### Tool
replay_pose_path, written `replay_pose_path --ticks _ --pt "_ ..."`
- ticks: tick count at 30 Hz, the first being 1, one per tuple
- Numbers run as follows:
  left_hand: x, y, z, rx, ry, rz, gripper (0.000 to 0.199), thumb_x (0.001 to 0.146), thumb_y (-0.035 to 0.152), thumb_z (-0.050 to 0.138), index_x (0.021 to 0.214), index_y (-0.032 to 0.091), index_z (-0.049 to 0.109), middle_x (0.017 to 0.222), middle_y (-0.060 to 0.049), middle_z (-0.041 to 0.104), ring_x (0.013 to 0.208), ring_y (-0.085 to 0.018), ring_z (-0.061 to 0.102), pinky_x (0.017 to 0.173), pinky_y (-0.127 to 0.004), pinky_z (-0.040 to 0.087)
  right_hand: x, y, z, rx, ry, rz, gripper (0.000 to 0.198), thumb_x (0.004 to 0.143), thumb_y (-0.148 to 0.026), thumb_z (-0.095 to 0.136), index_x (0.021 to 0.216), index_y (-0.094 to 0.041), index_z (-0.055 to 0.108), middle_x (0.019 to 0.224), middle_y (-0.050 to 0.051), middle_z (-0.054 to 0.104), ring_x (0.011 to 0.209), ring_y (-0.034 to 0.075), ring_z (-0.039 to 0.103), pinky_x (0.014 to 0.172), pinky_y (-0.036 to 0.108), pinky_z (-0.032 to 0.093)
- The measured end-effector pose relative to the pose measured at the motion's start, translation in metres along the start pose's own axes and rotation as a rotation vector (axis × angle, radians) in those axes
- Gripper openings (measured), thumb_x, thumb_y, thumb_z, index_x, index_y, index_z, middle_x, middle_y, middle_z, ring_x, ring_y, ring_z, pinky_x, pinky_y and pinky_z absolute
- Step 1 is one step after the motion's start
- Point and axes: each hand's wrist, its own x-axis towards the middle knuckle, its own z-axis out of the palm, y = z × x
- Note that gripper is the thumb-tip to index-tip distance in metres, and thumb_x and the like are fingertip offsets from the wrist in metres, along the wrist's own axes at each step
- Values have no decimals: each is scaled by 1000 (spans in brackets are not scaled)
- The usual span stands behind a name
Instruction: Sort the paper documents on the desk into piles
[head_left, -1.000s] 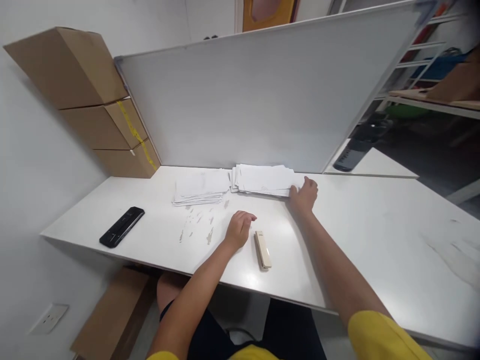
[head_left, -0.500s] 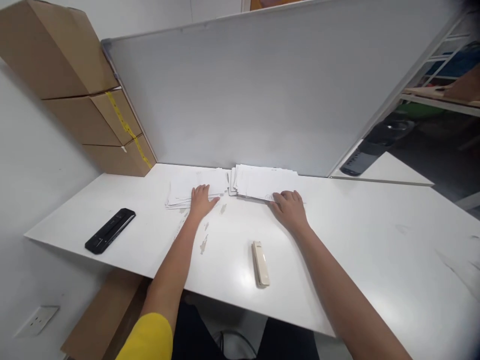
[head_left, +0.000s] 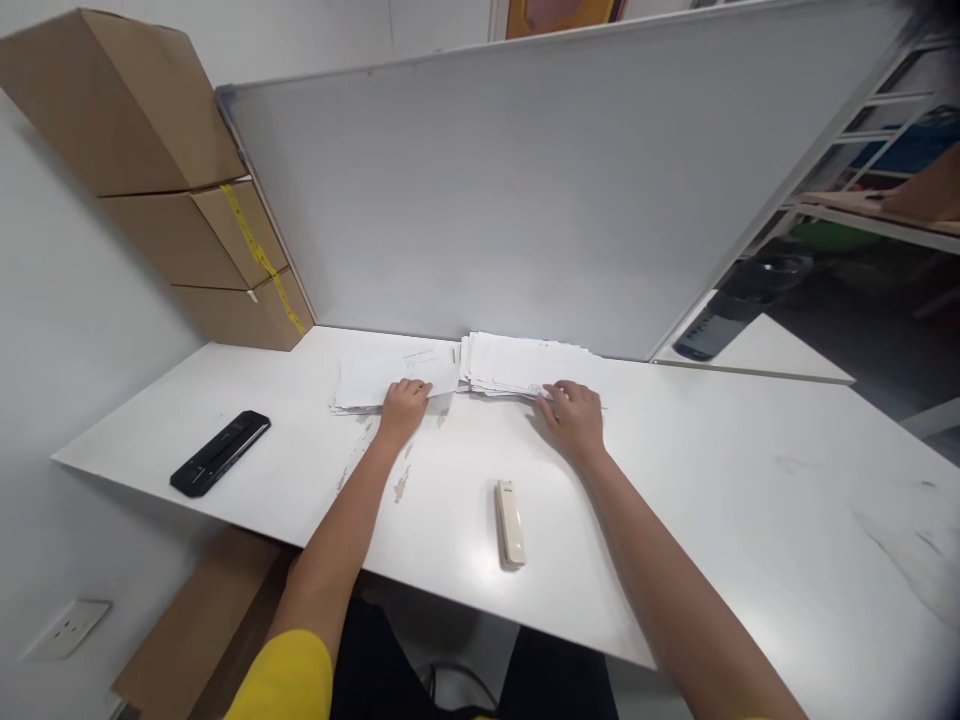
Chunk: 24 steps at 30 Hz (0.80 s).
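Observation:
Two piles of white paper lie side by side against the whiteboard. On the left paper pile [head_left: 375,378], my left hand [head_left: 403,408] grips the front edge of the top sheet, fingers above and thumb hidden. That sheet bears faint writing, and its right end reaches the other pile. My right hand [head_left: 574,418] holds the front right corner of the right paper pile [head_left: 517,362], its fingers curled over the edge; how many sheets it grips I cannot tell. A cream stapler [head_left: 510,524] lies between my forearms, touched by neither hand.
A black phone-like device [head_left: 220,453] lies at the table's left. Stacked cardboard boxes [head_left: 210,240] stand at the back left, beside the whiteboard [head_left: 465,200]. A dark bottle [head_left: 705,325] lies past the board's right end. Dark scuffs mark the white table [head_left: 442,510].
My left thumb has gone out of sight at the sheet's edge, and the top left sheet has shifted right toward the other pile. My right hand stays at its corner. The view has shifted slightly.

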Motion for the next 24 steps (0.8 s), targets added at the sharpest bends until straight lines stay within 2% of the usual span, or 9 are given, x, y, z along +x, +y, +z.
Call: replay_pose_path --ticks 2,4,7,11,14,17,19,22,24 --pt "-11 16 6 -14 22 44 40 96 14 46 129 24 65 129 -13 68 119 -31 60 99 -51 45 -5 -15 1 254 -111 154 44 92 -55 46 71 -22 67 76 14 64 82 30 61 76 41 45" --pt "-22 36 11 -23 30 120 42 98 14 43 134 24 61 139 -11 63 128 -30 57 102 -52 45 -10 -31 8 508 -222 304 53 89 -66 44 67 -22 64 67 11 62 70 26 60 66 38 46" --pt "-35 67 10 -40 -39 305 44 99 11 37 135 23 59 143 -10 60 134 -27 55 105 -50 46 -16 -49 23 761 -313 400 54 80 -72 53 81 -20 67 67 7 64 65 23 61 60 34 46" --pt "-42 88 -10 -93 -116 420 36 101 21 43 130 24 62 141 -10 63 137 -27 53 110 -48 45 -22 -41 33 922 -254 410 53 66 -58 74 101 -18 67 82 5 71 79 24 64 68 35 50" --pt "-42 85 -24 -187 -33 252 39 98 38 52 134 24 59 145 -11 59 141 -30 48 116 -50 38 -26 -16 25 949 -126 434 46 67 -47 74 103 -18 68 91 5 73 84 23 64 73 35 50" --pt "-39 74 -27 -423 146 -89 55 92 47 60 141 24 51 148 -13 54 145 -32 39 118 -52 32 -32 6 8 987 -79 455 39 69 -40 73 101 -20 70 92 4 74 83 22 65 75 34 50" --pt "-36 65 -23 -715 200 -312 60 87 52 65 139 24 53 142 -14 58 139 -32 45 114 -51 35 -35 14 -3 1015 -64 477 35 66 -39 75 96 -21 71 86 3 74 78 22 65 73 34 51" --pt "-32 55 -15 -1133 68 -458 51 80 60 68 109 19 68 109 -12 70 105 -27 63 97 -42 46 -35 17 -10 1015 -21 494 30 63 -41 76 86 -22 72 80 3 73 73 22 65 68 33 51" --pt "-31 53 -12 -1212 -8 -459 45 77 61 69 83 17 69 83 -6 68 83 -21 62 85 -36 47 -34 18 -11 996 1 502 28 64 -44 75 83 -22 72 78 3 72 71 21 63 65 32 50"
